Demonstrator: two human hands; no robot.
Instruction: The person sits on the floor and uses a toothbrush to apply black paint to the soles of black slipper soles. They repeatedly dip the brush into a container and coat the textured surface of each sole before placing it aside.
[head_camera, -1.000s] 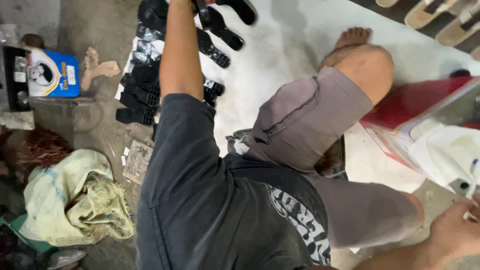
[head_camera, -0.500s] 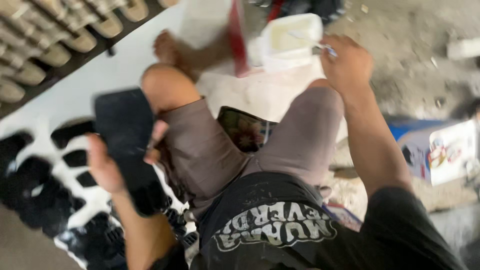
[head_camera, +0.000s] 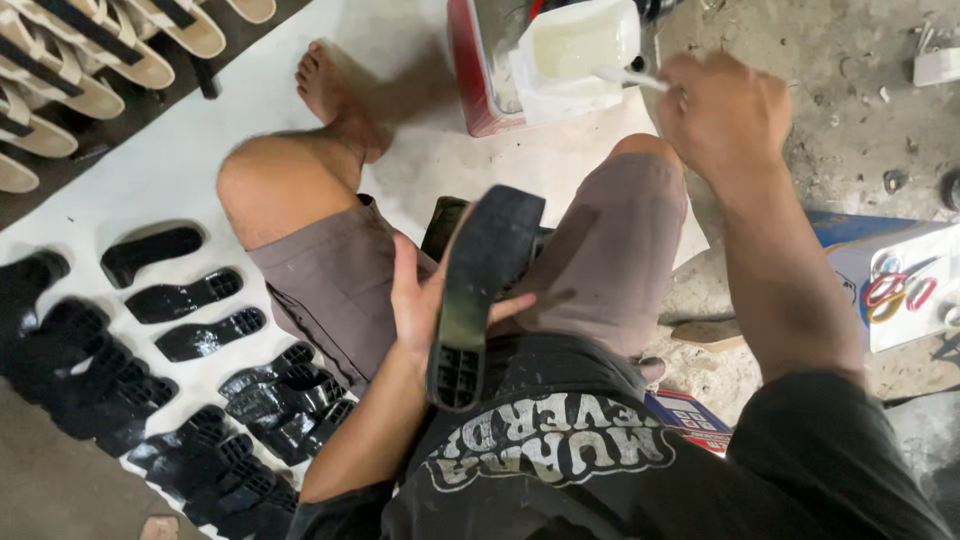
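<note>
A long black moulded rubber shoe sole (head_camera: 478, 290), ribbed at its heel end, is held on edge over the lap by the left hand (head_camera: 425, 300), whose palm and fingers are wrapped around its middle, with the toe end pointing away from the body and the heel end toward the black printed shirt (head_camera: 560, 455). The right hand (head_camera: 722, 115) is raised to the far right and is closed around the thin pale handle of a small brush (head_camera: 630, 78), whose tip is directed at a white translucent plastic tub (head_camera: 580, 45) seated in a red rectangular tin container (head_camera: 468, 70); whether the tip touches the tub's contents cannot be told. The sole is held between the knees, which are covered by grey-brown shorts (head_camera: 340, 285), well apart from the tub. On the white sheet (head_camera: 170, 170) to the left, rows of further black soles (head_camera: 200, 335) are laid flat, and beyond them tan sandals with dark straps (head_camera: 90, 60) are lined up. A blue and white cardboard box (head_camera: 895, 285) is seen on the concrete floor at the right.
</note>
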